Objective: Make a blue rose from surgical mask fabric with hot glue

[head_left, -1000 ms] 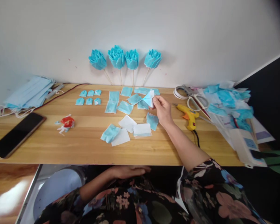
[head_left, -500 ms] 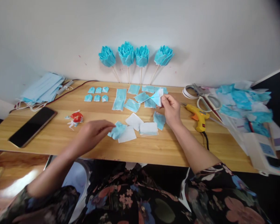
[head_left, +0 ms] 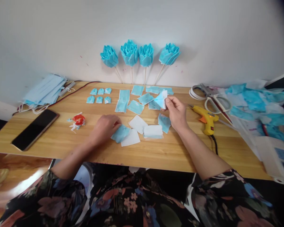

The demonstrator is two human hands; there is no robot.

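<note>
My right hand (head_left: 177, 114) pinches a folded blue-and-white piece of mask fabric (head_left: 161, 99) between thumb and fingers, its narrow point facing left, held up over loose cut pieces. With its fingers curled together, my left hand (head_left: 107, 126) rests at the upper left edge of a blue fabric piece (head_left: 120, 134); what the fingertips hold, if anything, is hidden. That piece overlaps a white piece (head_left: 130, 138). Nearby lie another white piece (head_left: 137, 124), a white rectangle (head_left: 153, 130) and a blue scrap (head_left: 164, 123). Several small folded petals (head_left: 91, 99) sit in two rows at the left.
Several blue flowers on sticks (head_left: 129, 53) lean against the wall. A yellow glue gun (head_left: 206, 121), scissors (head_left: 215, 102) and tape (head_left: 196, 93) are at right, beside piled scraps (head_left: 253, 99). Masks (head_left: 44, 90), a phone (head_left: 35, 129) and a red wrapper (head_left: 79, 119) are at left.
My left hand has shifted from over the blue piece to its upper left edge, and the piece looks flatter. The right hand still holds the folded piece; the view has shifted slightly.
</note>
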